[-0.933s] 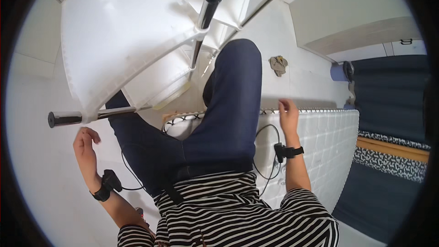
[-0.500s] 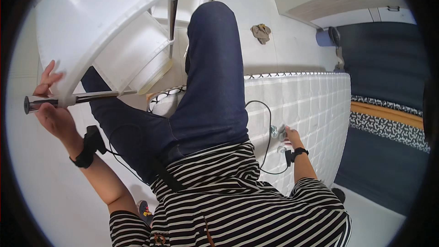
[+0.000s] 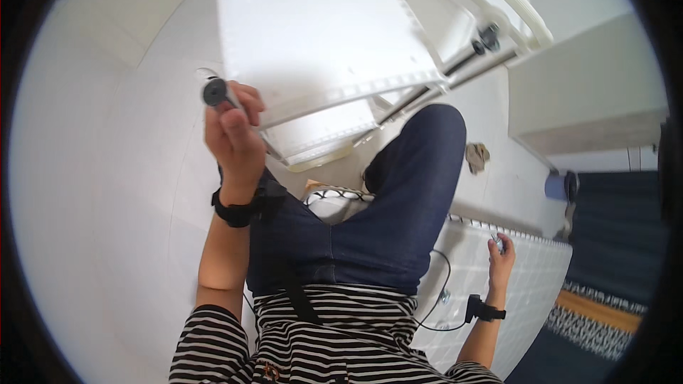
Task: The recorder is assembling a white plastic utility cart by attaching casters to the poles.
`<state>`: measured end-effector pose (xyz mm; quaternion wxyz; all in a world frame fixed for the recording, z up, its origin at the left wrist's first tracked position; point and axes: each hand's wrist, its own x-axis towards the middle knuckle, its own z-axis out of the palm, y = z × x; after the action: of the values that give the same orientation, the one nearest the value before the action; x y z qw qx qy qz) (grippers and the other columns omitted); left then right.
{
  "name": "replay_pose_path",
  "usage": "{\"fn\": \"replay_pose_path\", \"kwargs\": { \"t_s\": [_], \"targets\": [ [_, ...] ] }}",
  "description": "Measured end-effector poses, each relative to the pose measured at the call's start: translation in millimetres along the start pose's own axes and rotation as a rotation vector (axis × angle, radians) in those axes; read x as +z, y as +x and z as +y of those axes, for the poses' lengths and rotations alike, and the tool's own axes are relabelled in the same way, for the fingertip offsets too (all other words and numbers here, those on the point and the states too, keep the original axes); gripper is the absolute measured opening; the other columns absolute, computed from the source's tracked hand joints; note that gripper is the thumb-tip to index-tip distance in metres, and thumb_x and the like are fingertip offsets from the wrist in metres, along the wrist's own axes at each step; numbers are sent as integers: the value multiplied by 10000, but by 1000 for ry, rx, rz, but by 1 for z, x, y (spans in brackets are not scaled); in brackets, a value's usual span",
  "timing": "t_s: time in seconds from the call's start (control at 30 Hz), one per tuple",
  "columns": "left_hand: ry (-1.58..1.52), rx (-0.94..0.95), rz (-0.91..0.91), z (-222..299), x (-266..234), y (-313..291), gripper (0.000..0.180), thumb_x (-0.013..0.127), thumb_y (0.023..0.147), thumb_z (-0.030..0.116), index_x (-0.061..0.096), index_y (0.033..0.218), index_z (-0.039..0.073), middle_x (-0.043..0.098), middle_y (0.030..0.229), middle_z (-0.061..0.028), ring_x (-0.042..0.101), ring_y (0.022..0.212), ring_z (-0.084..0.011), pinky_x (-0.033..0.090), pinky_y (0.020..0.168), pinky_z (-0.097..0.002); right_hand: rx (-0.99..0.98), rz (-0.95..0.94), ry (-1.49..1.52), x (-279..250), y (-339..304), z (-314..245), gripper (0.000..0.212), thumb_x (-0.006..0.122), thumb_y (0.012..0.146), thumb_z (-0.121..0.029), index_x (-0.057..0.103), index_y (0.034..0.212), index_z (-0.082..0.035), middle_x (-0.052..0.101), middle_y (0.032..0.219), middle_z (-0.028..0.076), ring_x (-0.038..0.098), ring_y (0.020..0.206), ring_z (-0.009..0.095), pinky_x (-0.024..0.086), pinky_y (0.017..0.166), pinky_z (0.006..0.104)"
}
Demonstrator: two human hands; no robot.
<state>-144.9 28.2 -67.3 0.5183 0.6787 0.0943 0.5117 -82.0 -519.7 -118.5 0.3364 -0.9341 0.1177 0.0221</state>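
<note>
At ten o'clock, the left hand is clamped around a metal post, seemingly steadying the white rack at twelve; at four, the right hand pinches a small shiny piece over the pale mattress

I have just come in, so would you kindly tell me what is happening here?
A person's left hand grips the end of a metal pole at a corner of a white rack. The right hand, over a mattress, holds a small shiny piece, too small to identify. Another shiny piece lies on the mattress.
</note>
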Motion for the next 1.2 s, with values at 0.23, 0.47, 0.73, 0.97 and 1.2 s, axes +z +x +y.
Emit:
{"fn": "replay_pose_path", "kwargs": {
  "t_s": [0.23, 0.47, 0.73, 0.97, 1.2],
  "targets": [
    [-30, -48, -82, 5, -7, -11, 497, 418, 923, 506, 497, 855, 20, 524, 796, -80, 420, 635, -114, 358, 590, -253, -847, -450, 241, 58, -24, -278, 455, 770, 637, -46, 573, 1047, -24, 561, 1042, 85, 515, 938, 190, 406, 838, 280],
    [-138, -94, -185, 37, -30, 6, 436, 600, 882, 323, 447, 1142, 9, 550, 971, -95, 560, 899, -194, 436, 817, -328, -1017, -780, 479, 110, -77, -395, 471, 795, 619, -61, 571, 1033, -37, 579, 1046, 99, 559, 946, 225, 439, 822, 296],
    [-328, -210, -343, 51, -35, 20, 458, 649, 827, 34, 418, 1222, 42, 542, 1054, -76, 571, 962, -170, 437, 874, -313, -1223, -809, 416, 103, -82, -443, 364, 730, 619, 54, 587, 946, -19, 542, 1066, 100, 524, 981, 197, 406, 865, 297],
    [-268, -254, -344, 55, -33, 22, 388, 705, 787, 72, 519, 1124, 20, 571, 974, -58, 564, 901, -128, 451, 824, -259, -1384, -859, 324, 116, -93, -484, 308, 595, 694, 99, 599, 984, -6, 493, 1134, 90, 524, 960, 156, 409, 826, 256],
    [-162, -201, -264, 48, -35, 14, 359, 705, 791, 101, 538, 1097, 13, 584, 928, -39, 557, 845, -105, 446, 740, -238, -1425, -940, 233, 121, -100, -489, 358, 537, 681, 119, 600, 1008, -12, 522, 1083, 92, 538, 948, 157, 431, 800, 266]
  ]
}}
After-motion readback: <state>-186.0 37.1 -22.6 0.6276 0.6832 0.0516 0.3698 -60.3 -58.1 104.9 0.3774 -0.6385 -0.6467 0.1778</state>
